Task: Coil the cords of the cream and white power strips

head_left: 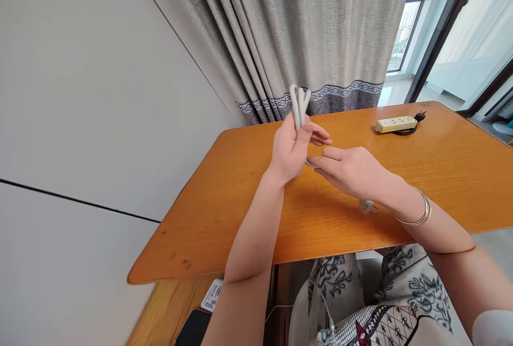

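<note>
A folded bundle of white cable stands upright in my left hand, its loops sticking up above the thumb. My right hand is just to the right and slightly lower, its fingers pressed together at a short light piece of the cable near the left wrist. A white plug with metal prongs shows below my right hand, partly hidden by it, over the wooden table.
A pale power strip with a black cord and plug lies at the table's back right. Grey curtains hang behind the table, and a white wall panel stands at the left. Below the near edge are my lap and a thin white wire.
</note>
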`<state>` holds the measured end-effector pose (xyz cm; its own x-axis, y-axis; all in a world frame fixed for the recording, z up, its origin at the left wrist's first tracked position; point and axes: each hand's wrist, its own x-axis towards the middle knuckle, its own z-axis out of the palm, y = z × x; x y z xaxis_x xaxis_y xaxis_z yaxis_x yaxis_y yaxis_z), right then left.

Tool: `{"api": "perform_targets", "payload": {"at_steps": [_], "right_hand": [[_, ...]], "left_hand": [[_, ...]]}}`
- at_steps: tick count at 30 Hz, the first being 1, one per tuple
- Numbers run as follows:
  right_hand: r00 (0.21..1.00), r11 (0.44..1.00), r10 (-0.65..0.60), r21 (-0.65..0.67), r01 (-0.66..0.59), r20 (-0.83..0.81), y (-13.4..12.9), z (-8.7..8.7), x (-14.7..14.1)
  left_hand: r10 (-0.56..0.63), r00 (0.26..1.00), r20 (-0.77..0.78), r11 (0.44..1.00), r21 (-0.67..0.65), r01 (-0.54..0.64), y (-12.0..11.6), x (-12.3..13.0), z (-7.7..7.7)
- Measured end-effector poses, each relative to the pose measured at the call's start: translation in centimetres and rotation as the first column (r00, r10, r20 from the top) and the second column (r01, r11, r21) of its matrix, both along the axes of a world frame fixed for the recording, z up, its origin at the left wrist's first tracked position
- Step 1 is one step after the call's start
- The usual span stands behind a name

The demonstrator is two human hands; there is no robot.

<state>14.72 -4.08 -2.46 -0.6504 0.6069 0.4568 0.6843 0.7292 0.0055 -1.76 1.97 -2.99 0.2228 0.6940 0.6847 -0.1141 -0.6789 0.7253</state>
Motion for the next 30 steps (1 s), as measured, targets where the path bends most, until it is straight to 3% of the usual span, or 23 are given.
{"api": "perform_targets", "payload": {"at_steps": [6, 9, 13, 15, 17, 19, 21, 23, 25, 27, 28, 30], "right_hand": [[0.966, 0.997, 0.012, -0.069, -0.031, -0.257, 0.3, 1.1, 1.3], [0.939, 0.975, -0.011, -0.212, -0.066, -0.344, 0.8, 1.9, 2.5], [0.958, 0.837, 0.015, -0.520, -0.169, -0.288, 1.8, 2.7, 4.2], [0.969, 0.809, 0.017, -0.566, -0.157, -0.245, 2.3, 2.7, 4.7], [0.973, 0.888, -0.053, -0.456, -0.056, -0.223, 2.6, 2.4, 4.7], [0.947, 0.963, -0.186, -0.239, 0.122, -0.264, 2.9, 1.9, 4.5], [0.878, 0.961, -0.273, -0.063, 0.271, -0.393, 3.4, 1.3, 4.1], [0.801, 0.959, -0.240, -0.008, 0.282, -0.548, 4.2, 0.8, 3.9], [0.724, 0.991, -0.130, -0.064, 0.118, -0.677, 5.0, 0.5, 3.6], [0.628, 0.962, -0.056, -0.211, -0.174, -0.776, 5.7, 0.5, 3.4], [0.574, 0.900, -0.054, -0.289, -0.327, -0.817, 5.8, 0.4, 3.2], [0.470, 0.717, -0.101, -0.392, -0.577, -0.877, 6.0, 0.3, 3.0]], "left_hand": [[-0.173, 0.977, -0.124, 0.968, -0.203, 0.146, -0.6, 0.5, -0.2], [-0.281, 0.932, -0.228, 0.934, -0.289, 0.211, -1.0, -0.3, 0.5], [-0.167, 0.926, -0.339, 0.965, -0.248, 0.084, -1.0, -1.8, 1.5], [-0.093, 0.932, -0.350, 0.978, -0.210, 0.019, -0.7, -2.2, 1.6], [-0.085, 0.927, -0.365, 0.975, -0.222, 0.002, -0.4, -2.3, 1.5], [-0.166, 0.909, -0.382, 0.950, -0.311, 0.043, -0.3, -2.0, 1.4], [-0.335, 0.869, -0.366, 0.883, -0.445, 0.153, -0.5, -1.7, 1.3], [-0.535, 0.793, -0.292, 0.775, -0.544, 0.322, -0.9, -1.4, 1.3], [-0.674, 0.715, -0.188, 0.665, -0.576, 0.475, -1.3, -1.2, 1.3], [-0.736, 0.673, -0.072, 0.579, -0.583, 0.570, -1.7, -0.9, 1.0], [-0.745, 0.667, -0.011, 0.543, -0.591, 0.597, -1.7, -0.8, 0.8], [-0.725, 0.678, 0.120, 0.482, -0.615, 0.624, -1.7, -0.6, 0.3]]}}
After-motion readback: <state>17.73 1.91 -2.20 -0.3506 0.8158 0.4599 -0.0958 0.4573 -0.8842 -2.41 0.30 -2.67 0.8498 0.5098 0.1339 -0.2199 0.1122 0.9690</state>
